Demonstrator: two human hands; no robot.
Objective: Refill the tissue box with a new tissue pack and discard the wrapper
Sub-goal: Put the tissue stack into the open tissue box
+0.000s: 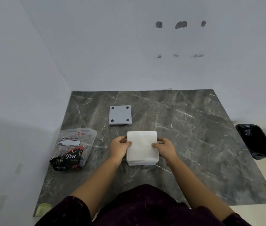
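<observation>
A white stack of tissues [142, 145] sits on top of the white tissue box [141, 163], whose lower edge shows below the stack, at the middle of the dark marble table [194, 136]. My left hand [120, 148] grips the stack's left side, thumb on top. My right hand [165, 148] grips its right side the same way. The empty clear and black plastic wrapper [72, 149] lies on the table to the left. A grey square base plate [120, 115] with black round feet lies upside down behind the stack.
A black-lined waste bin [257, 141] stands on the floor beyond the table's right edge. White walls close the left side and the back of the table. A yellowish scrap [43, 209] lies at the near left corner.
</observation>
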